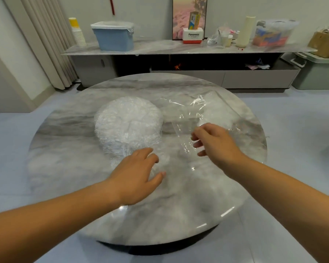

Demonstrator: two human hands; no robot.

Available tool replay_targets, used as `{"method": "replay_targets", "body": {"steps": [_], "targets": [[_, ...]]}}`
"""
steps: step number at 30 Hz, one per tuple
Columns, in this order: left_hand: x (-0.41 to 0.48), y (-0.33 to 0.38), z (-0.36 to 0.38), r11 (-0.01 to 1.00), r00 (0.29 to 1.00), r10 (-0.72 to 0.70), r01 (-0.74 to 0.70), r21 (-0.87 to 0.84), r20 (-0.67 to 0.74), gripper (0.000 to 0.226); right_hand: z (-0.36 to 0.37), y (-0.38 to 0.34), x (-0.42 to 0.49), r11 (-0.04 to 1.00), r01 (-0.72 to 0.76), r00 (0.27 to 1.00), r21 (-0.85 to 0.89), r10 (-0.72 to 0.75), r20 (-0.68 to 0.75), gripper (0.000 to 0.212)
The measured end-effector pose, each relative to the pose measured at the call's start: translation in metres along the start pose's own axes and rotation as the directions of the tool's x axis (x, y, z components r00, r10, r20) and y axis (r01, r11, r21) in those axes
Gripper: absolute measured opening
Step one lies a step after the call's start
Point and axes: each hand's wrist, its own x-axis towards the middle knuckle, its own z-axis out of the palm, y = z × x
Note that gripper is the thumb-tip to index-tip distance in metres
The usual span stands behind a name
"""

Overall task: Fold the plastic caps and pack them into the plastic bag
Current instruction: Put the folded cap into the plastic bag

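The left hand (pixel 139 173) is spread, fingers relaxed, at the near edge of the heaped plastic caps (pixel 127 122). The right hand (pixel 215 143) is loosely curled over the plastic bag (pixel 190 112); a grip cannot be confirmed. Caps and flat bag are laid side by side on the round table (pixel 179 215).

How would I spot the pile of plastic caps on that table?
Find the round marble table in the room's middle. On its left half, just beyond the left hand, sits the pile of plastic caps. Unlike the flat, see-through plastic bag to its right, it is a white, crinkly, round mound.
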Motion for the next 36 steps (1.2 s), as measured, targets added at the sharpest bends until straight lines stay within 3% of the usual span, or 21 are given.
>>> {"method": "replay_targets", "body": {"steps": [1, 3, 5, 8, 12, 19, 23, 26, 33, 36], "targets": [[-0.01, -0.01, -0.001, 0.999, 0.999, -0.034, 0.034, 0.02, -0.002, 0.051, 0.009, 0.003, -0.006, 0.983, 0.094, 0.99, -0.156, -0.075, 0.123, 0.028], [-0.028, -0.027, -0.002, 0.993, 0.995, -0.099, 0.097, 0.062, 0.024, 0.044, 0.029, 0.011, -0.017, 0.845, 0.334, 0.909, -0.418, -0.171, 0.38, 0.034], [-0.04, -0.039, -0.001, 0.989, 0.988, -0.131, 0.124, 0.087, 0.079, 0.045, 0.045, 0.02, -0.024, 0.707, 0.5, 0.801, -0.501, -0.156, 0.578, 0.039], [-0.052, -0.049, -0.001, 0.993, 0.984, -0.077, 0.061, 0.105, 0.158, 0.068, 0.065, 0.031, -0.032, 0.634, 0.563, 0.715, -0.53, -0.052, 0.698, 0.049], [-0.067, -0.058, 0.002, 0.992, 0.976, 0.0, -0.027, 0.122, 0.216, 0.074, 0.073, 0.04, -0.04, 0.55, 0.618, 0.697, -0.562, -0.052, 0.715, 0.084], [-0.073, -0.061, 0.001, 0.987, 0.976, 0.046, -0.077, 0.139, 0.214, 0.067, 0.063, 0.051, -0.058, 0.578, 0.649, 0.666, -0.496, -0.117, 0.736, 0.073], [-0.072, -0.059, -0.002, 0.984, 0.982, 0.088, -0.112, 0.139, 0.166, 0.037, 0.053, 0.053, -0.067, 0.648, 0.603, 0.707, -0.466, -0.163, 0.689, 0.066], [-0.071, -0.058, 0.001, 0.988, 0.984, 0.131, -0.139, 0.066, 0.121, 0.036, 0.045, 0.053, -0.07, 0.651, 0.582, 0.718, -0.488, -0.131, 0.683, 0.054], [-0.073, -0.053, 0.012, 0.988, 0.96, 0.153, -0.153, -0.016, 0.235, 0.047, 0.051, 0.056, -0.071, 0.546, 0.635, 0.682, -0.546, -0.065, 0.728, 0.102], [-0.076, -0.054, 0.014, 0.985, 0.958, 0.17, -0.168, -0.029, 0.232, 0.052, 0.054, 0.055, -0.073, 0.52, 0.644, 0.669, -0.561, -0.028, 0.742, 0.088]]}}
